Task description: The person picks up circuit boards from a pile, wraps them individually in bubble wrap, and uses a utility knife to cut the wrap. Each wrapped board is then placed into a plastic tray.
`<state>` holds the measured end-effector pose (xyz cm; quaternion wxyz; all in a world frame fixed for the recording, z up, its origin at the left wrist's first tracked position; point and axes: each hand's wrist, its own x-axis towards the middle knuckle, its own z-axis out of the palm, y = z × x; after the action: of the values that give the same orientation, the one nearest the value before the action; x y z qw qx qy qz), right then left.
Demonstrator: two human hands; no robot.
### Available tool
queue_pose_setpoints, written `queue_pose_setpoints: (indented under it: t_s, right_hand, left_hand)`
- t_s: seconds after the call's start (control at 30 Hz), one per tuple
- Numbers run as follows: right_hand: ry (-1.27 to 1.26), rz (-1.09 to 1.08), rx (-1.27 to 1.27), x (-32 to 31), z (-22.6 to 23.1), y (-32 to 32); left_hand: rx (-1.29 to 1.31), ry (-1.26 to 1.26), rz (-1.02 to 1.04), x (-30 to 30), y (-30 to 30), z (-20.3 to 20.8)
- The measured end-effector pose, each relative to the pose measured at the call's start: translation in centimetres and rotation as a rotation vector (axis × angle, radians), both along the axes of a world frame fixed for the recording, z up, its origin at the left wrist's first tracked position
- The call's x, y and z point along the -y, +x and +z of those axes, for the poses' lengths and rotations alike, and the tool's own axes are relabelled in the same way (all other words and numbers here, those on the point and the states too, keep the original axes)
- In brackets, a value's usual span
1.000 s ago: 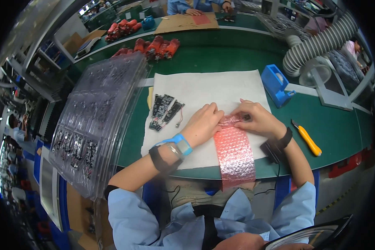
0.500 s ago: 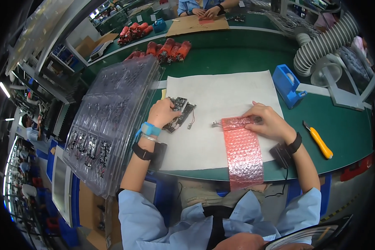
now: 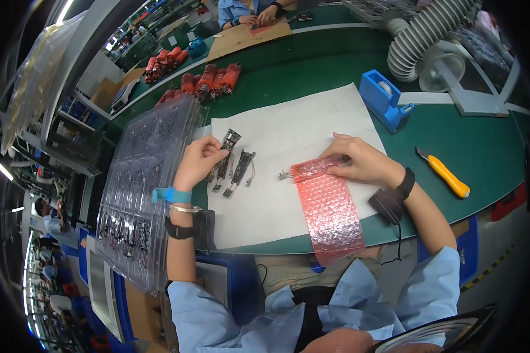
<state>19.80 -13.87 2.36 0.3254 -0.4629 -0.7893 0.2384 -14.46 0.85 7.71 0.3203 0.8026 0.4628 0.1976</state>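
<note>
Two hands (image 3: 199, 162) (image 3: 364, 160), one bubble-wrap strip (image 3: 331, 217)

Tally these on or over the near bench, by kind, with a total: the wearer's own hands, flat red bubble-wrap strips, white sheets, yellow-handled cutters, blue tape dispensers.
Own hands: 2 (left hand, right hand)
Flat red bubble-wrap strip: 1
White sheet: 1
Yellow-handled cutter: 1
Blue tape dispenser: 1
Total: 6

The left hand (image 3: 201, 162) covers part of a circuit board (image 3: 229, 141); whether it grips is unclear. The right hand (image 3: 359, 163) hides one end of the pink bubble wrap (image 3: 333, 220). Left of the left hand, parts (image 3: 123, 232) are too small to tell; beyond it, the upper edge crops a co-worker (image 3: 232, 12).
</note>
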Motion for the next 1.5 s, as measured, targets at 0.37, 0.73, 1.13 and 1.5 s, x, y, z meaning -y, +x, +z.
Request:
queue_pose_setpoints:
  t_s: [0.37, 0.73, 1.13, 1.5]
  right_hand:
    - [0.017, 0.006, 0.017, 0.2, -0.1, 0.2]
    - [0.014, 0.013, 0.057, 0.1, 0.7, 0.1]
    - [0.028, -0.059, 0.091, 0.6, 1.1, -0.9]
    - [0.15, 0.036, 0.391, -6.9, 4.7, -2.5]
  left_hand:
    - [0.115, -0.341, -0.227, 4.7, 4.7, 0.1]
    - [0.2, -0.345, -0.332, 3.1, 9.4, -1.7]
    - [-0.181, 0.54, -0.343, 8.6, 13.0, -4.6]
    - [-0.204, 0.676, -0.359, 13.2, 11.7, -5.9]
